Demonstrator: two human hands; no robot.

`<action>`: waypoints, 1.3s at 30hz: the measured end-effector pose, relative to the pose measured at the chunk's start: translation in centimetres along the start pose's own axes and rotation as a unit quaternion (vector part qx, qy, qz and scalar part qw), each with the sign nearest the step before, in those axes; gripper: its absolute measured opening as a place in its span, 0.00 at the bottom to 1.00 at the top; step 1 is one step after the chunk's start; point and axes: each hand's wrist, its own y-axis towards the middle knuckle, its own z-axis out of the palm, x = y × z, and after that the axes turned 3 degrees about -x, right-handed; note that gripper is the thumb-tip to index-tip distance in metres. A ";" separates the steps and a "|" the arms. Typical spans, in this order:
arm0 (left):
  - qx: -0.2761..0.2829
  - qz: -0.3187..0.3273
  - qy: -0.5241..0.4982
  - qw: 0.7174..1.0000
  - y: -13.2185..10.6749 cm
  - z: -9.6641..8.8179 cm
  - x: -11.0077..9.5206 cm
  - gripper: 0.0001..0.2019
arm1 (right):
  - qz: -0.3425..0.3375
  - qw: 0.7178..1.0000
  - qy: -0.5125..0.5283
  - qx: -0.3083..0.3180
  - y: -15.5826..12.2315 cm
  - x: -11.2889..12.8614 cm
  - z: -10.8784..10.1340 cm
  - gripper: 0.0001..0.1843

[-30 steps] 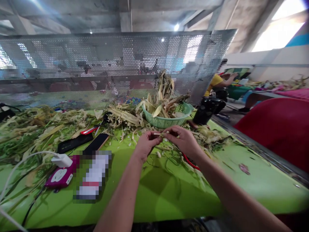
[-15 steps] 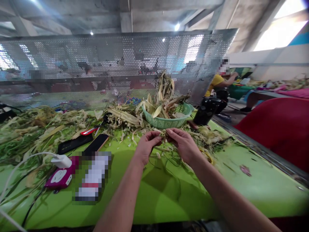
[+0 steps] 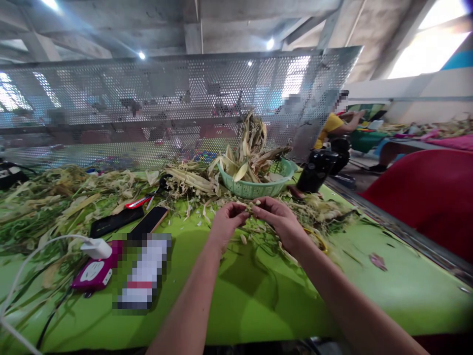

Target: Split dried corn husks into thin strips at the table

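Above the table (image 3: 254, 320), near the basket (image 3: 254, 188), left hand (image 3: 226, 224) and right hand (image 3: 279, 217) pinch a small plant scrap (image 3: 250, 207), fingertips narrowed on it. Scrap likely light and easily torn, stiffness uncertain; best held gently at each end.

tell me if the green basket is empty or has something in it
Not empty: dry leaves stick up out of the green basket.
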 end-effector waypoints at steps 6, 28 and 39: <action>0.009 -0.068 0.018 0.998 -0.3 -0.7 -0.9 0.22 | -0.002 0.999 -0.003 -0.039 0.2 -0.3 -0.5 0.17; -0.177 0.051 0.040 0.982 0.4 -0.7 -0.6 0.26 | 0.075 0.964 0.245 -0.072 1.0 -1.9 -0.7 0.14; -0.006 0.054 0.103 0.993 -0.1 -0.2 0.2 0.12 | 0.058 0.990 0.123 -0.034 -0.3 -2.1 0.9 0.15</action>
